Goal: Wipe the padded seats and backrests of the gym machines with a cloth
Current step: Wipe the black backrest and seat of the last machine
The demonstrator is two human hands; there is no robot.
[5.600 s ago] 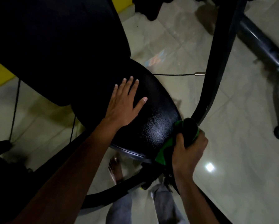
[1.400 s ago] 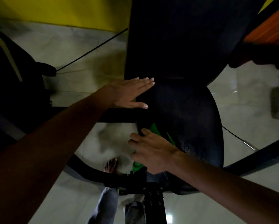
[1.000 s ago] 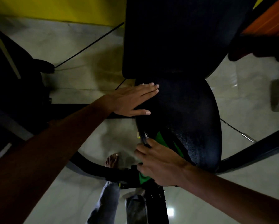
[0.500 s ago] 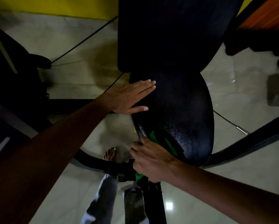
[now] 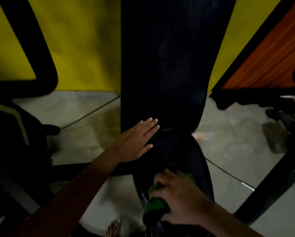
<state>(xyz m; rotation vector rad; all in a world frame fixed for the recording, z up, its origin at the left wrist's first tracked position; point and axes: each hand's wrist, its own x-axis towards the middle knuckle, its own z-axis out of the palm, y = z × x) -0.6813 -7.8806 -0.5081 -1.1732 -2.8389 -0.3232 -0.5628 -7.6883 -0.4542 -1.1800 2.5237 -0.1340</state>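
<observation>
A green cloth (image 5: 156, 203) is gripped by the right hand (image 5: 178, 200), its fingers curled round it, and pressed on the near front edge of the black padded seat (image 5: 182, 159). The left hand (image 5: 136, 142) is laid flat, fingers straight and together, where the seat meets the tall black backrest (image 5: 167, 57). A bare foot (image 5: 113, 228) is seen on the tiled floor (image 5: 232, 142) below.

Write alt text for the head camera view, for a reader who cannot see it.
Seen from above in dim light, a person's right hand grips a green cloth at the near edge of a black padded seat, while the left hand rests flat where the seat meets the tall black backrest. Pale floor tiles and a yellow wall lie behind.
</observation>
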